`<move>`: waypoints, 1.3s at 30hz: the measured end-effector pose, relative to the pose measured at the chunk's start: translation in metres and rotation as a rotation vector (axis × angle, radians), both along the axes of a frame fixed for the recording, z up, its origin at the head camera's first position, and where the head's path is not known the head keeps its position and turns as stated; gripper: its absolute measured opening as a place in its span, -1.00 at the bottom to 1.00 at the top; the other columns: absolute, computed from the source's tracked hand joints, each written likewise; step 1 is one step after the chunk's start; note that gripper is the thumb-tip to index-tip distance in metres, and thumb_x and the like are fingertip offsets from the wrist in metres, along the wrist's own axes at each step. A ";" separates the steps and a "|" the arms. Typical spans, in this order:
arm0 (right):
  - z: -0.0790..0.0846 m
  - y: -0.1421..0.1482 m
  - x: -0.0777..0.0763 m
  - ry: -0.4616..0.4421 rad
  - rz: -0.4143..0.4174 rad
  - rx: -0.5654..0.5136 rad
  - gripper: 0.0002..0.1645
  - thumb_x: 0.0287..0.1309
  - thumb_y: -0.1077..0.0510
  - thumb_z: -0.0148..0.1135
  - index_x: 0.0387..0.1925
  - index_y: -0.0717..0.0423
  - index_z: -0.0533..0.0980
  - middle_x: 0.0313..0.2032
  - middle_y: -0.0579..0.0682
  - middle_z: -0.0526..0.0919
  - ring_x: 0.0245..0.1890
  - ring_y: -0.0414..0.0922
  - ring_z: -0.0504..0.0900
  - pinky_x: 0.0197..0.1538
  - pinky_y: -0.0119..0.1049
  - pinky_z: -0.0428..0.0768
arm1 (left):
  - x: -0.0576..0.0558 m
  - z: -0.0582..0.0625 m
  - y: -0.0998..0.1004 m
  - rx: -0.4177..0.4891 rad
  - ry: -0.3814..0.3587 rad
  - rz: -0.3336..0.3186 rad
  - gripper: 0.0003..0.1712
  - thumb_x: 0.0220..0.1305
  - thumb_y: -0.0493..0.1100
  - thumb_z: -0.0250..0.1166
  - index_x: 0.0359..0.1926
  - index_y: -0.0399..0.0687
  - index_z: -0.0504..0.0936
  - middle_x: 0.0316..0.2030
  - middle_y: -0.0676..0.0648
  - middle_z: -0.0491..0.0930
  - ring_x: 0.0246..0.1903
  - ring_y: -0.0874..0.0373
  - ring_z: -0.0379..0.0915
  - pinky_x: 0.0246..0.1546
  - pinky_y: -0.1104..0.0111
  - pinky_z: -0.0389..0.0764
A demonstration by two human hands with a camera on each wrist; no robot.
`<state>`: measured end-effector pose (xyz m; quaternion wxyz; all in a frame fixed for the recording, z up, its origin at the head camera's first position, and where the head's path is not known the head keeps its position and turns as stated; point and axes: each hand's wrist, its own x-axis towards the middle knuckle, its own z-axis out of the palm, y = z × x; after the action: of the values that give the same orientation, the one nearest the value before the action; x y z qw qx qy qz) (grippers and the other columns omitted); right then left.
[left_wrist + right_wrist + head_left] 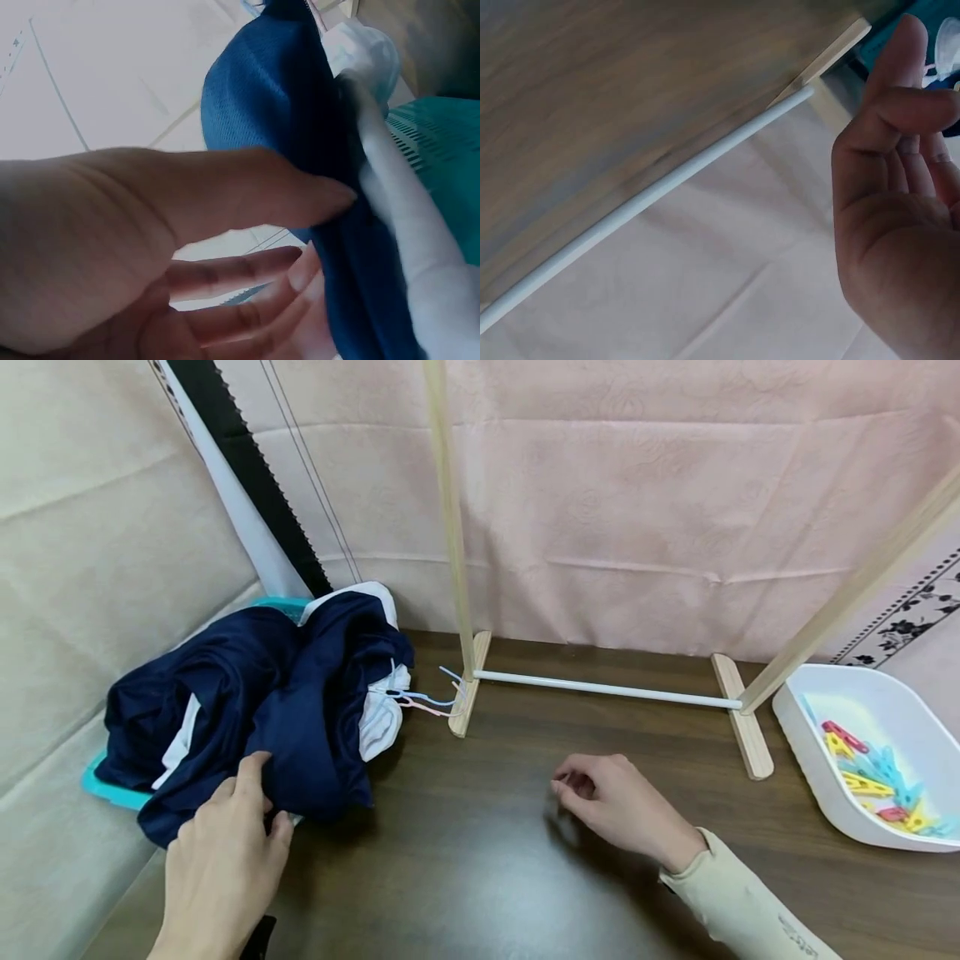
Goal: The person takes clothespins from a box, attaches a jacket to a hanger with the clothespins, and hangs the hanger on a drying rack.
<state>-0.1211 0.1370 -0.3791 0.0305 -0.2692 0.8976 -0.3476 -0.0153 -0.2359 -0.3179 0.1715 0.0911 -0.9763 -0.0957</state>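
A heap of navy cloth garments (300, 727) with white parts fills a turquoise basket (112, 783) on the left. At the heap's near edge is my left hand (225, 852), its thumb and fingers apart and touching the navy cloth. The left wrist view shows the thumb (300, 195) against the navy fabric (255, 90), beside a white strip (405, 195). Over the tabletop, in front of the wooden rack, my right hand (618, 802) hangs loosely curled and holds nothing. Blue and pink hangers (423, 700) stick out at the heap's right side.
A rack with wooden posts (450, 518) and a white lower bar (600, 687) stands at the back of the dark wooden table (450, 860). On the right, a white bin (813, 760) holds several coloured clothespins (870, 785). Pale cloth walls (637, 527) enclose the table.
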 end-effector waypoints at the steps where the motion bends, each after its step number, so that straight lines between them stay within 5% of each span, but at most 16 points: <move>1: -0.001 -0.005 0.000 -0.014 0.011 -0.003 -0.89 0.35 0.16 0.27 -0.27 0.04 0.69 -0.48 -0.26 0.67 -0.49 -0.41 0.55 -0.36 -0.46 0.56 | 0.001 0.001 0.001 -0.002 0.014 0.001 -0.31 0.09 -0.34 0.43 0.27 -0.28 0.43 -0.34 -0.24 0.66 -0.62 -0.18 0.52 -0.68 -0.04 0.42; 11: 0.011 -0.069 -0.002 -0.129 0.164 -0.197 -0.87 0.39 0.16 0.24 -0.24 -0.04 0.70 -0.44 -0.13 0.72 -0.48 -0.37 0.58 -0.32 -0.43 0.61 | -0.003 0.010 0.018 -0.003 0.215 -0.098 -0.49 0.10 -0.45 0.42 0.11 -0.26 0.56 -0.41 -0.18 0.65 -0.53 -0.11 0.56 -0.58 -0.08 0.50; 20: 0.024 -0.148 0.000 -0.411 0.283 -0.463 -0.78 0.41 0.18 0.22 -0.03 0.19 0.64 -0.29 0.06 0.79 -0.50 -0.26 0.71 -0.40 -0.17 0.70 | -0.010 0.007 0.039 0.029 0.334 -0.191 -0.43 0.12 -0.50 0.42 0.18 -0.32 0.52 -0.41 -0.19 0.64 -0.46 -0.12 0.56 -0.42 -0.03 0.56; 27: 0.028 -0.191 0.002 -0.563 0.193 -0.658 -0.81 0.37 0.18 0.28 -0.13 0.27 0.58 -0.31 0.27 0.78 -0.51 -0.25 0.71 -0.39 -0.22 0.73 | -0.013 0.000 0.053 0.070 0.350 -0.230 -0.35 0.08 -0.52 0.44 0.22 -0.29 0.48 -0.41 -0.18 0.63 -0.44 -0.12 0.56 -0.40 -0.02 0.55; 35: 0.026 -0.210 0.004 -0.562 0.057 -0.792 -0.84 0.33 0.23 0.33 -0.14 0.27 0.62 -0.36 0.21 0.77 -0.61 -0.24 0.65 -0.42 -0.31 0.70 | -0.019 -0.006 0.061 0.108 0.314 -0.195 -0.21 0.07 -0.49 0.47 0.32 -0.22 0.37 -0.40 -0.16 0.65 -0.43 -0.14 0.59 -0.41 -0.04 0.57; 39: 0.024 -0.214 0.003 -0.530 -0.001 -0.773 -0.85 0.27 0.23 0.37 -0.18 0.23 0.63 -0.42 0.11 0.76 -0.62 -0.25 0.63 -0.44 -0.29 0.69 | -0.019 0.001 0.054 0.091 0.224 -0.232 -0.12 0.08 -0.40 0.51 0.41 -0.18 0.35 -0.37 -0.16 0.68 -0.40 -0.14 0.63 -0.36 -0.06 0.59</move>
<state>-0.1185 -0.0770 -0.3553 0.1560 -0.1623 0.6637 -0.7133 -0.0344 -0.1815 -0.3165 0.2626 -0.0257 -0.9497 -0.1685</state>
